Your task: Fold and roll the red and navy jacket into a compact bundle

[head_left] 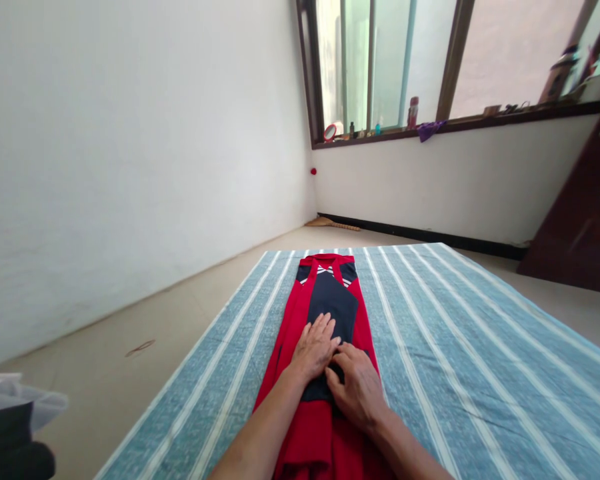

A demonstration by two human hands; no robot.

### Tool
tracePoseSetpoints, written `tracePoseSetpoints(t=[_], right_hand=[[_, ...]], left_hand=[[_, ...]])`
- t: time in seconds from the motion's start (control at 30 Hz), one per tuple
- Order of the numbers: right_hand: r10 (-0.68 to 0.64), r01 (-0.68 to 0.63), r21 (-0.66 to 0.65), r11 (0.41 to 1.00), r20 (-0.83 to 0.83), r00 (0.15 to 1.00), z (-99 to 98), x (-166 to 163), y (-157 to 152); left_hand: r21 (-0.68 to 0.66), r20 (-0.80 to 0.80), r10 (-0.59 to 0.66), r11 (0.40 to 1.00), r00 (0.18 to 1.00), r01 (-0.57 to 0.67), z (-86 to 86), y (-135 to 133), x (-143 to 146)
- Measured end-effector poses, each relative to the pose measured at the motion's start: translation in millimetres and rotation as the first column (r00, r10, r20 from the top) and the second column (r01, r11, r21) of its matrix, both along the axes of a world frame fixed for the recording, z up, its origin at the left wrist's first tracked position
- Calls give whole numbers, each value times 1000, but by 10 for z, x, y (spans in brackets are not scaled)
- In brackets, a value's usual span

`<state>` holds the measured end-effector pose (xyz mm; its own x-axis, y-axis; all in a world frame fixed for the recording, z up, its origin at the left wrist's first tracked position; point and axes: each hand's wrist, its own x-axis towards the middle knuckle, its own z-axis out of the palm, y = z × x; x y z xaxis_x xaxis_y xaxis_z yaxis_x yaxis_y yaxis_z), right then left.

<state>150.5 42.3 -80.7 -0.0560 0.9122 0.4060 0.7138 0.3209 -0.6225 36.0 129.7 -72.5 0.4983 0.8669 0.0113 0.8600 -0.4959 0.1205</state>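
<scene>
The near end of the garment (325, 320) is cut off by the bottom edge, and both forearms cover part of it there, so its full length does not show. The cloth under the 2 hands is hidden. The small things on the sill (460, 123) are too small to name, except a red bottle (413, 112). At the lower left a dark thing (10, 440) with something pale on it is cut by the edge and hard to make out.

The garment is red with a navy middle panel and lies folded into 1 narrow strip on the striped sheet (480, 347). Its long axis runs straight away from the person, and the collar end points to the far wall.

The left hand (316, 347) lies flat, palm down, fingers spread wide on the navy panel. The right hand (359, 387) lies just beside it, touching it, with fingers bent down onto the dark cloth; I cannot tell if it pinches the cloth.
</scene>
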Motion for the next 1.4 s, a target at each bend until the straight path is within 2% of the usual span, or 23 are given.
tracePoseSetpoints(t=[0.1, 0.2, 0.27, 0.37, 0.5, 0.73, 0.83, 1.03, 1.17, 1.27, 1.4], right_hand=[[-12, 13, 6, 1000, -122, 992, -15, 78, 61], [-89, 88, -18, 996, -168, 982, -2, 205, 168], [-183, 172, -87, 981, -141, 973, 43, 298, 287], [-311, 289, -259, 922, -49, 949, 135, 412, 535], [-360, 329, -376, 867, -13, 933, 163, 493, 862], [-362, 266, -533, 803, -82, 928, 2, 534, 1064], [-378, 267, -535, 802, -108, 919, 8, 536, 1084], [-418, 272, -484, 832, -224, 881, 157, 512, 1096], [-400, 149, -531, 834, -398, 825, 187, 417, 1089], [-409, 34, -590, 806, -515, 753, 170, 348, 1077], [-426, -80, -642, 763, -592, 684, 165, 311, 1044]], left_hand=[[20, 15, -4, 1000, 1000, 4, 1, -21, -7], [39, 37, -3, 999, 999, 1, -5, -39, -14], [48, 51, 1, 999, 999, -3, -14, -44, -16], [60, 68, 7, 998, 998, -11, -28, -45, -15], [68, 93, 9, 998, 996, -16, -39, -42, -23], [60, 205, 18, 998, 979, -31, -75, -21, -52], [56, 202, 15, 998, 979, -27, -76, -17, -48], [70, 173, 22, 997, 985, -34, -58, -30, -31], [72, 173, 21, 997, 985, -34, -68, -23, -34], [74, 181, 22, 997, 983, -36, -90, -10, -39], [83, 208, 32, 995, 978, -50, -123, 9, -48]])
